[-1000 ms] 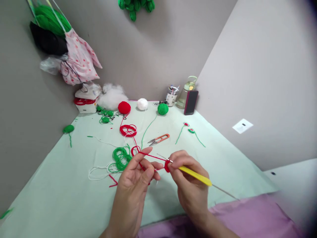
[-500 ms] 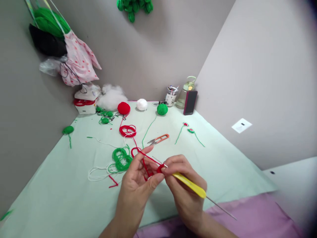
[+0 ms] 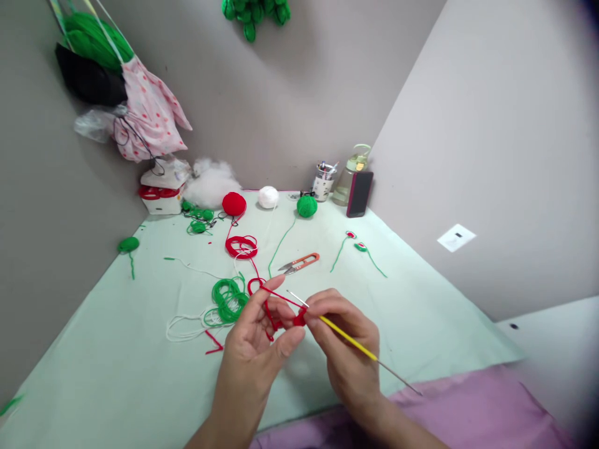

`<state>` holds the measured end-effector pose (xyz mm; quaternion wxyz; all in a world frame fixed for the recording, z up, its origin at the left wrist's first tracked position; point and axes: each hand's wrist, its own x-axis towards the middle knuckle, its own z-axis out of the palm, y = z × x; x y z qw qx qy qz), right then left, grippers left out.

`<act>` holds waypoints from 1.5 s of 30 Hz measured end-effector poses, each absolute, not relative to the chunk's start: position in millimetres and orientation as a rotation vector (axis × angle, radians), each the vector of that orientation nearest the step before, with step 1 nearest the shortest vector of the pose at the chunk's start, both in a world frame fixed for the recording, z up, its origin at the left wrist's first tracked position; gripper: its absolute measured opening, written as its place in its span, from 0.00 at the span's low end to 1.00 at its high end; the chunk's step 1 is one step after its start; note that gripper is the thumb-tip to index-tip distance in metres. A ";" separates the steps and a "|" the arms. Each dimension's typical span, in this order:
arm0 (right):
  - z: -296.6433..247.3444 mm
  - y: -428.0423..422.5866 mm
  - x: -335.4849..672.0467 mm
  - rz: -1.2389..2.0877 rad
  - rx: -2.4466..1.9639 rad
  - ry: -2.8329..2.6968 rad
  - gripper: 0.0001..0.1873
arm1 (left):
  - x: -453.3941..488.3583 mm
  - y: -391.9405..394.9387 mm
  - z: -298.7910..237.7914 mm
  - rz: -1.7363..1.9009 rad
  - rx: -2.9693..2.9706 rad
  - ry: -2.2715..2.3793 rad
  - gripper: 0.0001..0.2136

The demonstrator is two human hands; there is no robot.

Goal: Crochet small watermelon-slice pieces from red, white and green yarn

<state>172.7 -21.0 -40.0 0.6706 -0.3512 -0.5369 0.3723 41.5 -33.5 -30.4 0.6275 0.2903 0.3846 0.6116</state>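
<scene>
My right hand (image 3: 350,362) pinches the yellow hook (image 3: 349,337), close against the red crochet piece (image 3: 299,318), which is on my side of the snips (image 3: 302,260). My left hand (image 3: 250,346) curls beside that piece, forefinger raised under the red yarn (image 3: 285,298); I cannot tell whether its fingertips grip the piece.

Upper left: pink dotted bag (image 3: 152,115) hanging against wall (image 3: 196,87), white fluff (image 3: 213,186) below right on desk (image 3: 421,318). Top centre: green bundle (image 3: 256,12), cut off by frame edge. Right of centre: pen cup (image 3: 322,188), then bottle (image 3: 343,188), phone (image 3: 360,194) upright in front. Right side: white wall plate (image 3: 457,237).
</scene>
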 end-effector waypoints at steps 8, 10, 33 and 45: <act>-43.0 -25.7 171.8 0.747 -0.773 -1.278 0.11 | 42.3 -33.6 -35.5 1.325 0.622 0.865 0.27; -41.7 -25.0 173.0 0.789 -0.784 -1.285 0.10 | 41.1 -33.9 -33.6 1.336 0.597 0.875 0.25; -40.1 -25.8 185.6 0.300 -0.734 -1.709 0.20 | 40.7 -35.2 -30.6 1.252 0.461 0.835 0.34; -26.3 -27.6 195.4 0.491 -0.751 -1.788 0.13 | 30.5 -32.6 -34.7 1.321 0.628 0.924 0.29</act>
